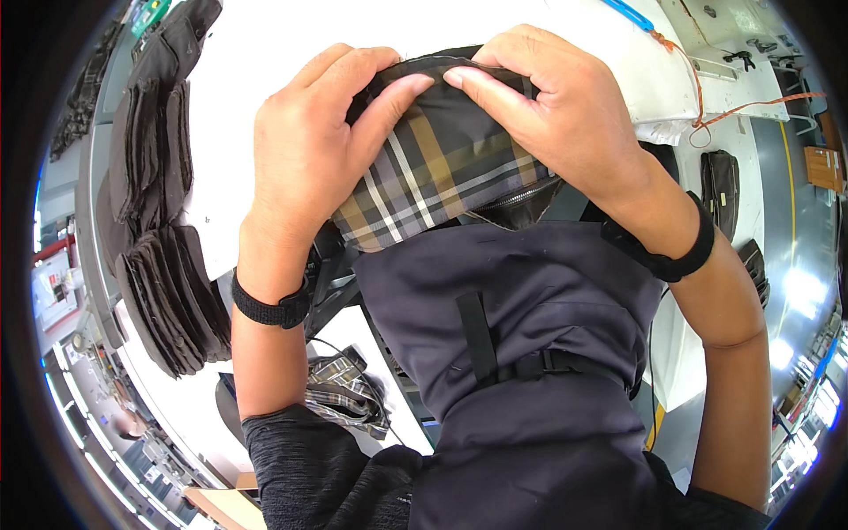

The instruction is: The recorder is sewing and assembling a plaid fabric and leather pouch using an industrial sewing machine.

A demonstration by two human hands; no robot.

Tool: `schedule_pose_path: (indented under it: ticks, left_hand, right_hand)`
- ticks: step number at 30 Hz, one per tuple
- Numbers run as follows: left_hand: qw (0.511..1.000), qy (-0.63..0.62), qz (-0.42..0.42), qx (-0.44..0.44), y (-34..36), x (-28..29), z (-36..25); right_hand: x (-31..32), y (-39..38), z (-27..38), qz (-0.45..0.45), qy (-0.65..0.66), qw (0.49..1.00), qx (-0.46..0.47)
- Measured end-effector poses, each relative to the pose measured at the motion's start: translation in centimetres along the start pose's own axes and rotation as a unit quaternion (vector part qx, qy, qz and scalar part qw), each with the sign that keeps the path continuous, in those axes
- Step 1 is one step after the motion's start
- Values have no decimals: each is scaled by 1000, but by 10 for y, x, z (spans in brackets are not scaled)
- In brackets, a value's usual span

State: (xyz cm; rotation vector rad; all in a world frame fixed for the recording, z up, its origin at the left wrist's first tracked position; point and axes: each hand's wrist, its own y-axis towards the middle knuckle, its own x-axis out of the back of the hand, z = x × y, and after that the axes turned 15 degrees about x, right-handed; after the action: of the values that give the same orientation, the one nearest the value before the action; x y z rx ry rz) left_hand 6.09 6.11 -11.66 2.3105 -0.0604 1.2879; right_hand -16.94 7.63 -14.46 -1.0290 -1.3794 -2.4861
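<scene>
A plaid fabric piece in dark grey, tan and white spans the top of my apron, with a dark raw edge along its far side. My left hand pinches that edge with thumb and fingers, and my right hand pinches it just to the right, the two thumb tips close together. A zipper on a dark piece shows beneath the plaid's lower right. Black bands circle both my wrists.
Stacks of dark fabric pieces line the left of the white worktop. A blue tool with orange cord lies at top right. More dark pieces sit at right. Plaid cloth is below my left arm.
</scene>
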Motion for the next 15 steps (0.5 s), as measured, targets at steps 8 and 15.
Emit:
schedule_pose_path:
  ticks: [8, 15]
  left_hand:
    - [980, -129, 93, 117, 0, 13, -4]
    - [985, -110, 84, 103, -1, 20, 1]
  right_hand:
    - [10, -1, 0, 37, 18, 998, -41]
    - [42, 0, -2, 77, 118, 977, -159]
